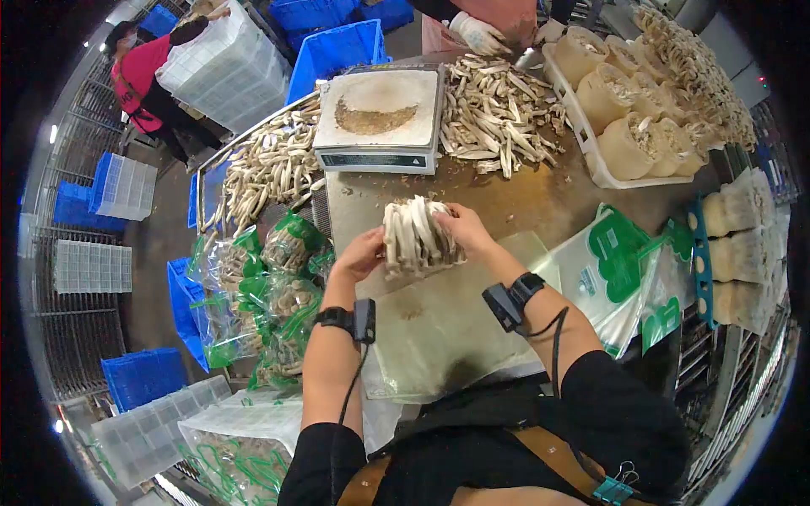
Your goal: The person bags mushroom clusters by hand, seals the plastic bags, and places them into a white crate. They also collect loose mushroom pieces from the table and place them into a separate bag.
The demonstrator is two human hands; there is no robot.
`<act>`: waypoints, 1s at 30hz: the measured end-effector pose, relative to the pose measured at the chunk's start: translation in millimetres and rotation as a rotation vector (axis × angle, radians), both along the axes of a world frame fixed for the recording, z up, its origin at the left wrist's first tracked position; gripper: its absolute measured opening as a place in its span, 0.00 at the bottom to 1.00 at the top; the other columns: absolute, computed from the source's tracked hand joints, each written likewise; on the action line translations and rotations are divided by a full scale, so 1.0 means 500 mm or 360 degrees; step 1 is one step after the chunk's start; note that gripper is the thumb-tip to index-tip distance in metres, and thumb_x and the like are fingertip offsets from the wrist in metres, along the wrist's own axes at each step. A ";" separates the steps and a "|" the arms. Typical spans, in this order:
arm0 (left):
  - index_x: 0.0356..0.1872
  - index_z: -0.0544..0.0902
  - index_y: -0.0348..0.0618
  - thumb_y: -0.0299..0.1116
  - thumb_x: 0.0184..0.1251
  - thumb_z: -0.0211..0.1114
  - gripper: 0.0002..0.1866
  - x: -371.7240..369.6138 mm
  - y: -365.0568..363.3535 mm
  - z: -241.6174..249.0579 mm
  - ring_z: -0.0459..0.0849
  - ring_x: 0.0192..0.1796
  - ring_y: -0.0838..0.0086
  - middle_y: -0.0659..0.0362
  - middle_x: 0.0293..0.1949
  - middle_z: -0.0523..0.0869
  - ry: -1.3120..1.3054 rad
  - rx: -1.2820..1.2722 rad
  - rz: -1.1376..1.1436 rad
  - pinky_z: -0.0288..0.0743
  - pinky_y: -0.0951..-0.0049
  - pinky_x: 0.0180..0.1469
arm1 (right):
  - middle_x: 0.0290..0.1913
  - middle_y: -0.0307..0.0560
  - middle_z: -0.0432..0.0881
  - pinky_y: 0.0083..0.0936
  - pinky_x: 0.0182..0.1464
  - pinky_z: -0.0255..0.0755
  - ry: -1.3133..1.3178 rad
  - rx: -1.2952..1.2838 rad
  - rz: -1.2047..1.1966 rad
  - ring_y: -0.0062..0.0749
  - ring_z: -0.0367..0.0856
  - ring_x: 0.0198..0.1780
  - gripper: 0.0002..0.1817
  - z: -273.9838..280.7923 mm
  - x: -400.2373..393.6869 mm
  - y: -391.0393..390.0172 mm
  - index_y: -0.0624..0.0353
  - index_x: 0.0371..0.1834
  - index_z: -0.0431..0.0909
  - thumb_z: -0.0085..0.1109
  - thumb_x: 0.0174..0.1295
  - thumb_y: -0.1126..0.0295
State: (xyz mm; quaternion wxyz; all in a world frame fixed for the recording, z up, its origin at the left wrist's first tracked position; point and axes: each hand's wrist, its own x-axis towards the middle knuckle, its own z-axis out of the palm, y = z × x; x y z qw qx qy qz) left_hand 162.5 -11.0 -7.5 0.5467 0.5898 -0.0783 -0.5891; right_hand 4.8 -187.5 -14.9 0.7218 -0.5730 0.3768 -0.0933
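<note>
A bundle of long pale mushrooms [415,236] is held between my two hands above the metal table [523,198]. My left hand [363,255] presses against the bundle's left side, its fingers partly behind it. On the upper right side, my right hand [464,226] grips the bundle with curled fingers. Just beyond stands a white weighing scale [377,158] with brown residue on its top. Beneath my forearms lies a pale translucent sheet [447,325].
Loose mushrooms [498,114] lie right of the scale, others [274,164] left. Filled bags [291,244] stand at left, flat green-printed bags [612,257] at right. A crate [601,164] holds mushroom blocks. A co-worker's gloved hand [479,35] is across the table; another person [139,76] stands far left.
</note>
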 end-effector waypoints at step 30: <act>0.47 0.76 0.28 0.42 0.54 0.69 0.27 -0.246 0.268 -0.042 0.77 0.46 0.72 0.53 0.40 0.81 -0.1864 0.0882 0.0695 0.69 0.74 0.45 | 0.67 0.69 0.56 0.40 0.68 0.51 0.0659 -0.0898 0.0423 0.60 0.57 0.67 0.53 -0.008 -0.194 0.177 0.69 0.69 0.44 0.54 0.54 0.38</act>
